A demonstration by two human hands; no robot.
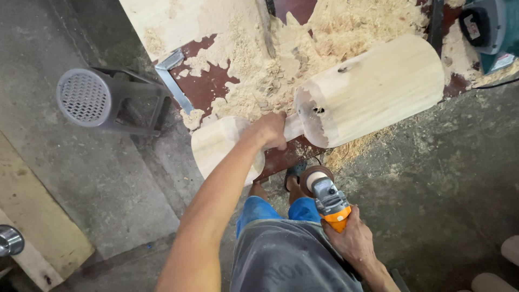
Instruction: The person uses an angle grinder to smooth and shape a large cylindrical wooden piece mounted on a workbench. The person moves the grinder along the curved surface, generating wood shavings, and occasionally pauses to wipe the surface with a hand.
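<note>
Pale carved wood piece [373, 86] horizontal on bench; orange grinder [327, 197] below.

My left hand [268, 131] grips the narrow neck of the pale carved wooden piece [373, 89] lying on the workbench [205, 86]. Sawdust [303, 48] heaps just beyond that piece. Below it, near my knees, my right hand [354, 240] holds the orange-and-grey angle grinder [327, 196], disc up, apart from the wood. A grey stool [108, 100] stands left of the piece
</note>
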